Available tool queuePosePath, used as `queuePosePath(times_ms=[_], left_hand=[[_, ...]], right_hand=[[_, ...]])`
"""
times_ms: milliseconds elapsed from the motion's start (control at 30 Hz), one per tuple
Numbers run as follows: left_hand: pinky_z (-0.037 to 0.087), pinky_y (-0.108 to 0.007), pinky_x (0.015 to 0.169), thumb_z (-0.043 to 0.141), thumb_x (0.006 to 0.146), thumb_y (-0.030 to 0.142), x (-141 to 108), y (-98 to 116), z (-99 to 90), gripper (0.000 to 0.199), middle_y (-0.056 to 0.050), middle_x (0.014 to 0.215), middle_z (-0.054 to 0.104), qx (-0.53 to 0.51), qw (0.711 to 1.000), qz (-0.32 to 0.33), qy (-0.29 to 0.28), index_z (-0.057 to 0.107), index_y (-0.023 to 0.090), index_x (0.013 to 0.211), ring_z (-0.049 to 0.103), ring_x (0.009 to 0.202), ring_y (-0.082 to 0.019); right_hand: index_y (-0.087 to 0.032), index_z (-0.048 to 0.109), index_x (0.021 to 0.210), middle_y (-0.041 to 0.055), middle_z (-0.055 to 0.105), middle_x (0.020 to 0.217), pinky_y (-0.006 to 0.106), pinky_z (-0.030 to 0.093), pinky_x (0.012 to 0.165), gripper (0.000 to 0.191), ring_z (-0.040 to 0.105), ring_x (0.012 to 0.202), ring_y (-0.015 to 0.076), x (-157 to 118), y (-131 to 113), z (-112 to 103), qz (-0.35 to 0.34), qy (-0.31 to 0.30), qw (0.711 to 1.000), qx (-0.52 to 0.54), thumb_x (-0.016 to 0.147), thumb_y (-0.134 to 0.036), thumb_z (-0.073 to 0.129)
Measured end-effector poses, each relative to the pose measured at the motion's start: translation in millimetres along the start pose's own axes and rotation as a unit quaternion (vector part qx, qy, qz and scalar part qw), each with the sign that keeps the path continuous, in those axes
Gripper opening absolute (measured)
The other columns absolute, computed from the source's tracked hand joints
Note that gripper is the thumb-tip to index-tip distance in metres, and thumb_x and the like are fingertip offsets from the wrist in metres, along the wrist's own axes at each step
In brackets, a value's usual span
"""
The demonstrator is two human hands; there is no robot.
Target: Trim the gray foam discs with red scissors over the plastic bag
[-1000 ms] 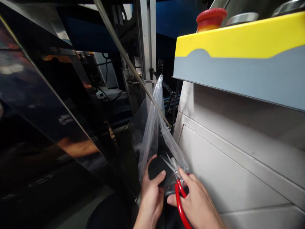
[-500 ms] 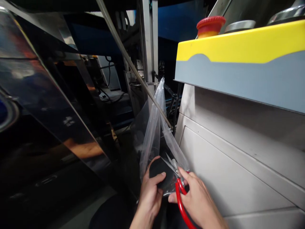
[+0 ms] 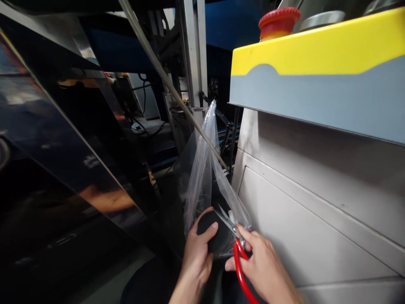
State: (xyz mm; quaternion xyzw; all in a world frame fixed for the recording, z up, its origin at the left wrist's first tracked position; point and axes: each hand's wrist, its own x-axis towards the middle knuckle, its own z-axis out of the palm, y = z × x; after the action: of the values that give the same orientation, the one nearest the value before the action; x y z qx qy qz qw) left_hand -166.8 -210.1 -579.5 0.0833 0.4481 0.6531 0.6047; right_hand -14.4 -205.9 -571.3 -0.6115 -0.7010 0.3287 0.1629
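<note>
My left hand (image 3: 198, 249) grips a dark, round-edged flat piece (image 3: 218, 236), thumb on its face and fingers curled behind it. In my right hand (image 3: 261, 259) is a pair of scissors (image 3: 240, 270) with red handles, its pointed blades parted a little and aimed up and left beside the dark piece. A clear plastic bag (image 3: 198, 181) hangs from a high point behind and spreads down around both hands. Its lower part lies about the dark piece; whether the blades touch the film I cannot tell. A small whitish piece (image 3: 231, 216) shows beside the blades.
To the right stands a pale machine cabinet (image 3: 310, 219) under a yellow and grey control box (image 3: 310, 88) with a red button (image 3: 278, 23). A thin tube (image 3: 167, 80) slants down past a metal post (image 3: 194, 55). Dark glossy panels (image 3: 72, 139) fill the left side.
The view has shifted slightly. Both hands keep their holds in nearly the same place, and the scissor blades are still parted.
</note>
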Motion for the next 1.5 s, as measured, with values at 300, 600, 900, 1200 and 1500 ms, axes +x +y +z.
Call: queuePosePath(times_ms=[300,600,900,1200,1500], left_hand=[[0.053,-0.026,0.061,0.083,0.058,0.02,7,-6,-2.4,0.057,0.0,0.078,0.067,0.054,0.998,0.04,0.008,0.056,0.021,0.108,0.063,0.061,-0.014],[0.053,-0.03,0.062,0.082,0.058,0.021,9,-4,-4.7,0.063,-0.002,0.079,0.068,0.109,0.994,0.025,-0.011,0.057,0.02,0.115,0.064,0.063,-0.017],[0.052,-0.029,0.061,0.081,0.061,0.021,7,0,-6.2,0.062,0.0,0.083,0.067,0.129,0.991,0.039,-0.021,0.05,0.025,0.115,0.065,0.064,-0.017],[0.053,-0.03,0.068,0.085,0.056,0.023,12,-1,-12.8,0.061,-0.004,0.088,0.069,0.151,0.986,0.072,-0.008,0.059,0.019,0.112,0.066,0.07,-0.018],[0.052,-0.029,0.066,0.085,0.059,0.025,11,-1,-17.0,0.06,-0.003,0.086,0.069,0.166,0.983,0.071,-0.026,0.061,0.019,0.113,0.065,0.068,-0.017]], right_hand=[[-0.02,0.045,0.144,0.0089,0.06,0.114,0.036,0.04,0.097,0.09,0.053,0.111,0.0287,1,3,-1,0.002,-0.006,1.0,0.004,0.063,-0.037,0.081],[-0.024,0.048,0.142,0.0077,0.059,0.112,0.035,0.042,0.093,0.09,0.055,0.106,0.0273,-1,8,-5,0.021,-0.023,0.999,0.018,0.059,-0.035,0.083],[-0.022,0.05,0.141,0.0075,0.062,0.105,0.035,0.044,0.089,0.085,0.057,0.1,0.0275,-3,3,-8,0.032,-0.034,0.999,0.013,0.062,-0.035,0.08],[-0.023,0.057,0.135,0.0035,0.063,0.086,0.033,0.045,0.078,0.075,0.06,0.088,0.0261,3,8,-7,0.022,-0.037,0.999,-0.007,0.064,-0.037,0.079],[-0.021,0.053,0.138,0.0083,0.063,0.11,0.036,0.042,0.095,0.08,0.056,0.106,0.0279,-1,4,-7,-0.002,-0.018,1.0,0.0,0.063,-0.034,0.08]])
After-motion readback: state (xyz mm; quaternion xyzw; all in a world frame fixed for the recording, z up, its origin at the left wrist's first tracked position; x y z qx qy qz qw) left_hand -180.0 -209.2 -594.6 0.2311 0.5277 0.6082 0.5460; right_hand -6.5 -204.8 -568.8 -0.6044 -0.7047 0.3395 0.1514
